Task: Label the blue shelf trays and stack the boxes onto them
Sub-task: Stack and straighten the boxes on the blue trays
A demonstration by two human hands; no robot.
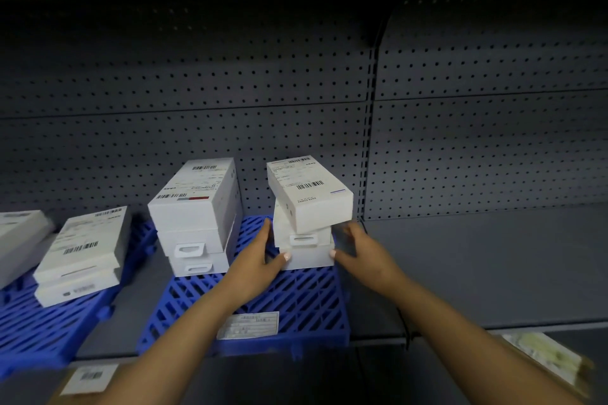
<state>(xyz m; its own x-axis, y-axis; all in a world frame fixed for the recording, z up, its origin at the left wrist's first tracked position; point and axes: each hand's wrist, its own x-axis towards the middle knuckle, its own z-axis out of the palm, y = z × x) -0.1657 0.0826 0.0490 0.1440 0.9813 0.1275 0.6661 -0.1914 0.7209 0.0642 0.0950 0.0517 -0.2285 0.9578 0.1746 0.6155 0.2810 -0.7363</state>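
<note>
A blue slatted tray [306,299] lies on the grey shelf with a white label [248,325] stuck near its front edge. Two stacks of white boxes stand on it: a left stack [197,217] and a right stack [306,223] whose top box sits skewed. My left hand [260,260] holds the left side of the right stack, thumb on the bottom box's front. My right hand [362,253] holds that stack's right side, thumb at its front corner. A second blue tray [39,329] at the left carries more white boxes [82,253].
A grey pegboard wall [197,128] backs the shelf. Bare grey shelf [477,266] lies right of the tray. A cardboard box [546,358] shows at the lower right, and another with a white sticker [88,378] at the lower left.
</note>
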